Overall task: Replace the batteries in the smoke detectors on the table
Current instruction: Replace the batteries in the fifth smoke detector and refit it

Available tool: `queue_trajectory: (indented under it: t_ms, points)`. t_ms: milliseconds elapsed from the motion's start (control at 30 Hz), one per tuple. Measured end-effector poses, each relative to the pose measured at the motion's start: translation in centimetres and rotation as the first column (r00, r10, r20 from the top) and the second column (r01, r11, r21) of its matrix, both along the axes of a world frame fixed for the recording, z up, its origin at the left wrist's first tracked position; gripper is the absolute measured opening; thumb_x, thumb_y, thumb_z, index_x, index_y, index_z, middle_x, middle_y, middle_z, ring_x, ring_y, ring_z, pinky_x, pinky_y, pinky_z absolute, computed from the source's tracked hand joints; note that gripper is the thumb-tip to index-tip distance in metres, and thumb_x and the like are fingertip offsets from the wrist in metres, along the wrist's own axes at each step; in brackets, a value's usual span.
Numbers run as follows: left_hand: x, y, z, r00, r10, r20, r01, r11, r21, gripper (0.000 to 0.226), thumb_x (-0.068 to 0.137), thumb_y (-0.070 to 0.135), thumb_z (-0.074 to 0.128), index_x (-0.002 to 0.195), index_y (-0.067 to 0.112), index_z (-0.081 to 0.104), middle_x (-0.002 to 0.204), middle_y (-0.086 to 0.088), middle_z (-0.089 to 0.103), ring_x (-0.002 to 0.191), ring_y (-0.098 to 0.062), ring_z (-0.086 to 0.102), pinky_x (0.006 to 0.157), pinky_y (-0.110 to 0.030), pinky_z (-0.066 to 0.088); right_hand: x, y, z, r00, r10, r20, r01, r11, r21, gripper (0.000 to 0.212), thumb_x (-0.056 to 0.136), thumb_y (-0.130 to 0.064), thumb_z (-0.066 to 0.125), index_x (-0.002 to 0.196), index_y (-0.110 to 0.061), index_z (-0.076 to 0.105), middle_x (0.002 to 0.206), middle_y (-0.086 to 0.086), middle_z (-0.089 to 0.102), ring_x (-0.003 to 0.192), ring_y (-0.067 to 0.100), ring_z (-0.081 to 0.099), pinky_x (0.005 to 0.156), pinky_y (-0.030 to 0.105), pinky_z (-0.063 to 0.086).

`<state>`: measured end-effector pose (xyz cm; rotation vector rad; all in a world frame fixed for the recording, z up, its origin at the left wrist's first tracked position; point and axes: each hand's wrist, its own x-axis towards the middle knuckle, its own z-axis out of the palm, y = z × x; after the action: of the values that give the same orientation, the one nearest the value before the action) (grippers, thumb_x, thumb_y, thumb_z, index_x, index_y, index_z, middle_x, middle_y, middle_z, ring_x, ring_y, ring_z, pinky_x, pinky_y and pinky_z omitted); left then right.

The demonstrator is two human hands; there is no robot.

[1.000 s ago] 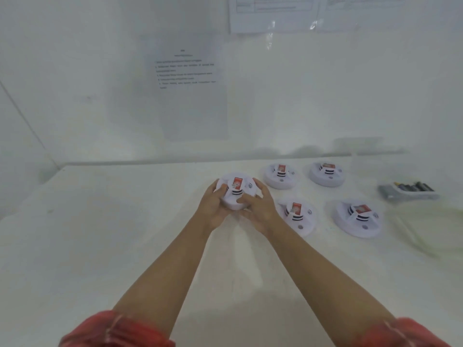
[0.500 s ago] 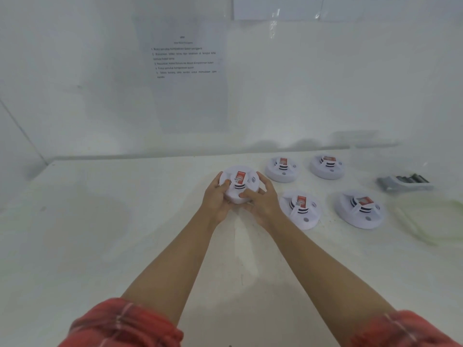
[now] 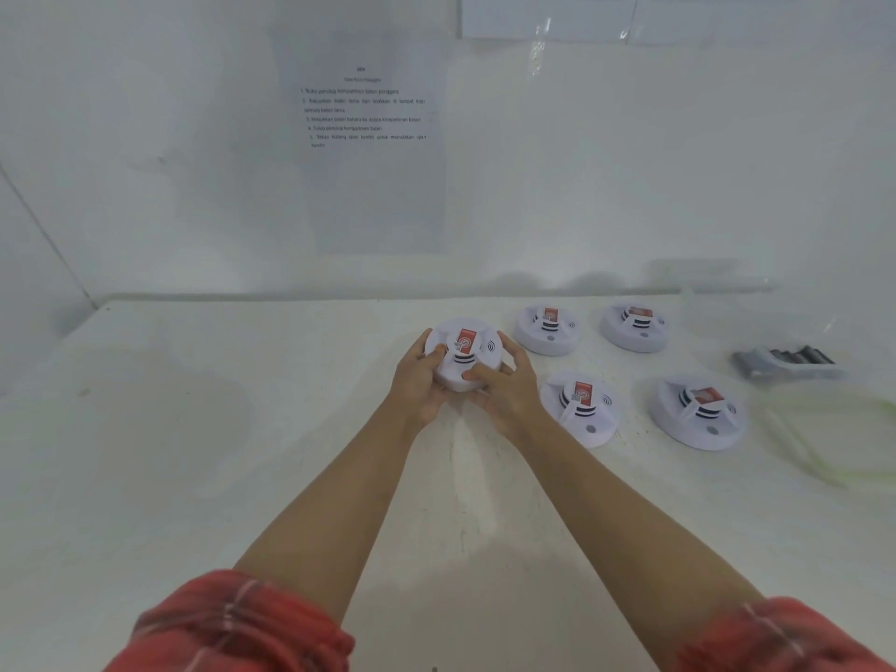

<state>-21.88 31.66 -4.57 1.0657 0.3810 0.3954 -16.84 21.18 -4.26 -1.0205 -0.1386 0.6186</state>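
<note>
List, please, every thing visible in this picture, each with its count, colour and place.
held smoke detector: one, white with red label, between both hands
other smoke detectors: four, white with red labels, on the table right of the hands
batteries: one group, dark grey, table's far right
clear plastic: one, translucent, right edge
printed sheet: one, white, on the wall
table: one, white, against the wall
left hand: one, grips the held smoke detector's left side
right hand: one, grips its right side
sleeves: two, red, bottom corners
</note>
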Motion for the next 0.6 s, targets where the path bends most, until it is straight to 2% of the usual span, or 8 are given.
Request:
queue_trajectory:
  t_ms: [100, 200, 333, 433, 600]
  points:
    - [0.07, -0.01, 0.00, 1.000, 0.009, -0.016, -0.008, 1.000, 0.015, 0.034, 0.100, 0.006, 0.035, 0.132, 0.006, 0.047, 0.121, -0.014, 0.058, 0.105, -0.029, 0.057, 0.079, -0.040, 0.054, 0.10, 0.05, -0.11, 1.000, -0.003, 0.002, 0.003, 1.000, 0.002, 0.070, 0.076, 0.017, 0.056, 0.135, -0.017, 0.040, 0.107, 0.008, 0.060, 0.095, 0.026, 0.062, 0.059, 0.030, 0.056]
    - [0.19, -0.05, -0.05, 0.999, 0.018, -0.028, -0.017, 1.000, 0.018, 0.037, 0.100, 0.006, 0.035, 0.135, 0.005, 0.045, 0.124, -0.014, 0.056, 0.107, -0.030, 0.056, 0.085, -0.042, 0.051, 0.24, 0.03, -0.14, 1.000, -0.006, -0.003, 0.006, 1.000, 0.013, 0.070, 0.076, 0.018, 0.055, 0.136, -0.017, 0.040, 0.107, 0.008, 0.060, 0.093, 0.025, 0.062, 0.055, 0.028, 0.055]
    - [0.34, -0.24, 0.03, 1.000, 0.006, -0.010, -0.006, 1.000, 0.030, 0.032, 0.100, 0.005, 0.035, 0.128, 0.008, 0.050, 0.114, -0.010, 0.061, 0.096, -0.023, 0.061, 0.084, -0.041, 0.051, 0.39, 0.01, -0.35, 1.000, -0.013, -0.011, 0.013, 1.000, 0.021, 0.070, 0.076, 0.018, 0.056, 0.135, -0.016, 0.040, 0.107, 0.009, 0.061, 0.093, 0.026, 0.062, 0.054, 0.028, 0.055]
    - [0.42, -0.27, -0.11, 1.000, -0.003, -0.004, 0.003, 1.000, 0.028, 0.028, 0.100, 0.005, 0.034, 0.118, 0.012, 0.054, 0.104, -0.005, 0.064, 0.091, -0.020, 0.062, 0.078, -0.038, 0.054, 0.47, -0.10, -0.49, 1.000, -0.016, -0.008, 0.016, 1.000, 0.021, 0.070, 0.075, 0.019, 0.056, 0.135, -0.016, 0.040, 0.106, 0.008, 0.061, 0.092, 0.024, 0.063, 0.056, 0.029, 0.056]
    - [0.44, -0.35, 0.02, 0.999, -0.032, 0.006, 0.032, 0.999, 0.006, 0.027, 0.100, 0.005, 0.035, 0.106, 0.016, 0.059, 0.104, -0.006, 0.065, 0.089, -0.021, 0.064, 0.072, -0.034, 0.057, 0.53, -0.26, -0.58, 1.000, -0.019, 0.007, 0.019, 1.000, 0.019, 0.063, 0.079, 0.013, 0.057, 0.133, -0.015, 0.041, 0.105, 0.007, 0.063, 0.092, 0.023, 0.064, 0.063, 0.032, 0.056]
